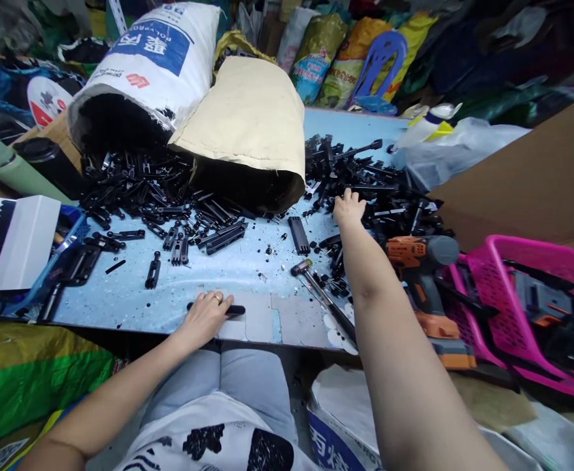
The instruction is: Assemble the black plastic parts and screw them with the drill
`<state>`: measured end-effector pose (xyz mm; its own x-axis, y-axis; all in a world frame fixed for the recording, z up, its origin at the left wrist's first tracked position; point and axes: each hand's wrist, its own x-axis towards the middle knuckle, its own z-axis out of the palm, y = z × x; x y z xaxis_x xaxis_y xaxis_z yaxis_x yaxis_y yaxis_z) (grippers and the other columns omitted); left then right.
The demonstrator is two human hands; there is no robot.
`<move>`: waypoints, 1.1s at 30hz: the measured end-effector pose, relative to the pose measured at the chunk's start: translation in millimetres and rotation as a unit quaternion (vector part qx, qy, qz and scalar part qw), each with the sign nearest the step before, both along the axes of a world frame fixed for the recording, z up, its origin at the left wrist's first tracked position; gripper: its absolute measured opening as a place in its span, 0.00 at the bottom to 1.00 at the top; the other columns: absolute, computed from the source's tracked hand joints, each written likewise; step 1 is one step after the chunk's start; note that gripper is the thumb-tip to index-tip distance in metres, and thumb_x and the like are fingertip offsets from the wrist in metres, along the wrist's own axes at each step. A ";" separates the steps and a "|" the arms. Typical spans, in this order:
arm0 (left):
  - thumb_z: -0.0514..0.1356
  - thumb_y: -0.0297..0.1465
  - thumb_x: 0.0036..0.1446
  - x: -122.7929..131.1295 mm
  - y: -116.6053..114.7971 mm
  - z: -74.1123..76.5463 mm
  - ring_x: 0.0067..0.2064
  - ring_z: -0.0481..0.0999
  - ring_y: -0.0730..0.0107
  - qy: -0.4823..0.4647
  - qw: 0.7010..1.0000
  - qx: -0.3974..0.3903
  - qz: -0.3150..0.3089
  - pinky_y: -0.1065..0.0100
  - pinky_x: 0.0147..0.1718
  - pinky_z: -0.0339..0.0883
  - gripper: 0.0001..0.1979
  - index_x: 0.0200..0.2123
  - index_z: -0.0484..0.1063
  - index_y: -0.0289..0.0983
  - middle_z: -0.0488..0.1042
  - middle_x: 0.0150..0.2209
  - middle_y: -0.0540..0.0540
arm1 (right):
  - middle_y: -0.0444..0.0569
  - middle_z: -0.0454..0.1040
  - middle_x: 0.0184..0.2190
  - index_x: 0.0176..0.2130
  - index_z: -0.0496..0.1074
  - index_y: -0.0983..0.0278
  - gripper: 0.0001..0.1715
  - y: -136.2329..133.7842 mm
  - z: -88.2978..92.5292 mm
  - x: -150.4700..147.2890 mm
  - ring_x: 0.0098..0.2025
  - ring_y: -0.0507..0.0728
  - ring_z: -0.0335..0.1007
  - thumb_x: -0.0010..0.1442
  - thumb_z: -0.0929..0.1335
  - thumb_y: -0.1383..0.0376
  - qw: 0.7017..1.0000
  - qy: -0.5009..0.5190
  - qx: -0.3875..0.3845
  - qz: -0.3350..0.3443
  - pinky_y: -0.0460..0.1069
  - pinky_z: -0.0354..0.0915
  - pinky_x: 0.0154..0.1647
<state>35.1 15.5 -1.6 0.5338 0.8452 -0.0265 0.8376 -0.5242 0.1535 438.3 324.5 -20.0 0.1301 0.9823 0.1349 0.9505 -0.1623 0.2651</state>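
My left hand (204,315) rests near the front edge of the light blue table (135,297), fingers curled over a long black plastic strip (233,309) that lies flat. A ring shows on one finger. My right hand (348,208) is stretched far out to the heap of black plastic parts (380,190) at the right. Its fingers reach into the heap; what they touch is hidden.
Two sacks, white (150,72) and tan (248,124), lie open with black parts (140,190) spilling out. A hammer (316,288) and an orange drill (417,261) lie beside my right arm. A pink basket (522,307) stands right, a blue bin (68,229) left.
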 end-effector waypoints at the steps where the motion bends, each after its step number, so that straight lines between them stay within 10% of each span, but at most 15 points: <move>1: 0.54 0.31 0.61 0.5 -0.5 -2.1 0.42 0.70 0.59 -0.010 1.000 -0.002 -0.013 0.61 0.39 0.63 0.19 0.55 0.63 0.36 0.71 0.40 0.41 | 0.63 0.51 0.62 0.52 0.68 0.69 0.24 4.0 -2.9 4.0 0.58 0.66 0.50 0.64 0.53 0.72 1.000 -0.002 -0.002 -0.001 0.60 0.55 0.48; 9: 0.55 0.33 0.61 -0.8 -1.3 -7.7 0.42 0.70 0.59 -0.035 0.999 -0.003 -0.025 0.61 0.39 0.64 0.17 0.53 0.64 0.36 0.70 0.39 0.42 | 0.61 0.63 0.55 0.53 0.64 0.69 0.20 -41.6 29.8 -15.2 0.57 0.65 0.54 0.63 0.59 0.65 0.981 0.050 0.063 0.177 0.68 0.44 0.58; 13: 0.54 0.33 0.62 -5.0 0.1 -6.4 0.43 0.70 0.59 -0.038 0.999 -0.021 -0.010 0.60 0.41 0.63 0.15 0.51 0.65 0.36 0.71 0.39 0.41 | 0.55 0.70 0.42 0.54 0.64 0.64 0.20 -144.7 55.1 -92.8 0.43 0.58 0.65 0.67 0.56 0.64 0.916 0.124 -0.033 0.379 0.59 0.58 0.49; 18: 0.50 0.30 0.61 -7.8 2.8 2.7 0.49 0.67 0.57 -0.039 0.997 -0.062 -0.012 0.58 0.47 0.60 0.19 0.56 0.61 0.36 0.69 0.47 0.40 | 0.51 0.70 0.39 0.50 0.66 0.61 0.20 -276.7 41.4 -164.2 0.36 0.54 0.67 0.67 0.56 0.55 0.800 0.124 -0.236 0.537 0.48 0.58 0.36; 26: 0.58 0.55 0.48 5.4 5.3 17.9 0.47 0.69 0.52 -0.037 0.995 -0.085 -0.027 0.58 0.44 0.62 0.32 0.48 0.64 0.37 0.69 0.45 0.39 | 0.51 0.71 0.36 0.43 0.68 0.63 0.23 -313.8 25.3 -171.7 0.35 0.54 0.67 0.67 0.55 0.51 0.879 0.118 -0.191 0.421 0.47 0.51 0.30; 33: 0.59 0.53 0.48 -1.6 4.4 7.5 0.41 0.73 0.56 -0.104 0.993 -0.038 -0.029 0.62 0.36 0.65 0.30 0.46 0.61 0.37 0.71 0.41 0.41 | 0.51 0.72 0.34 0.43 0.69 0.62 0.19 -328.2 43.4 -179.5 0.34 0.56 0.65 0.68 0.55 0.55 0.891 0.101 -0.097 0.432 0.50 0.48 0.30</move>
<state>33.5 19.9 5.9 0.5816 0.8131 0.0267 0.7528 -0.5503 0.3612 258.8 -3.8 23.4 -0.6830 0.7303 0.0109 0.7304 0.6828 0.0178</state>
